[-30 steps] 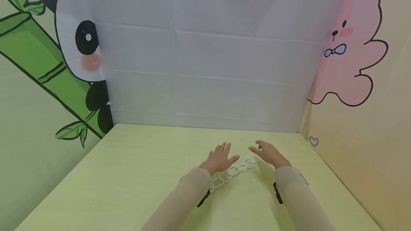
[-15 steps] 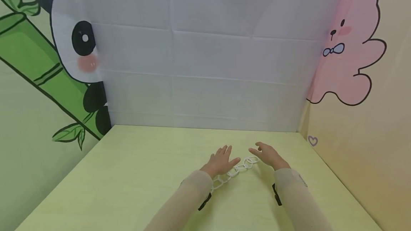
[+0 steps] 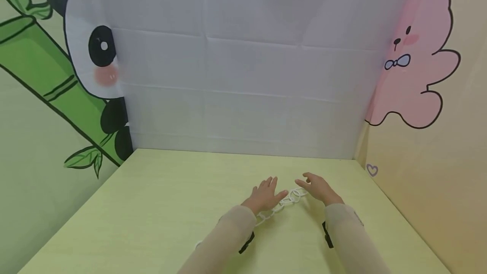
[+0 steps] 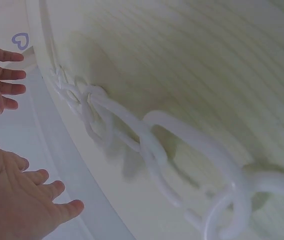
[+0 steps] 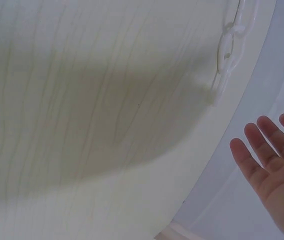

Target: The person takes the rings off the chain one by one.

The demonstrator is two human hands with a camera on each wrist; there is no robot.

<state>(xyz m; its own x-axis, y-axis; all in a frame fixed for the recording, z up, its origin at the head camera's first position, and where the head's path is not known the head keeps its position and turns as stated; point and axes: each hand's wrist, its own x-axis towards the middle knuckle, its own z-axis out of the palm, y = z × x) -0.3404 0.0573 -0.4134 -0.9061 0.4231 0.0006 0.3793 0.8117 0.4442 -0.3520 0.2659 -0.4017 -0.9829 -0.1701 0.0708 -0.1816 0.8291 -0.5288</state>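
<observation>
A chain of white plastic links (image 3: 298,190) lies slantwise on the table, its nearer part covered by my left arm. Over its middle hovers my left hand (image 3: 264,195), palm down, fingers spread and thumb pointing right. Near the far right end of the chain is my right hand (image 3: 317,187), raised with its fingers lightly bent and holding nothing. In the left wrist view the interlocked links (image 4: 197,135) run along the tabletop below the straight fingers. The right wrist view shows the right hand's fingers (image 5: 259,147) extended, apart from the chain's end.
The pale yellow-green table (image 3: 152,198) has a wood-grain surface. A white creased sheet (image 3: 243,67) hangs behind it. A panda and bamboo picture (image 3: 81,50) covers the left wall, a pink rabbit (image 3: 422,79) the right one. Both sleeves carry black straps (image 3: 327,235).
My left hand has moved slightly right along the chain, covering more links. A small white bit now shows left of the left sleeve. The right hand stays nearly in place.
</observation>
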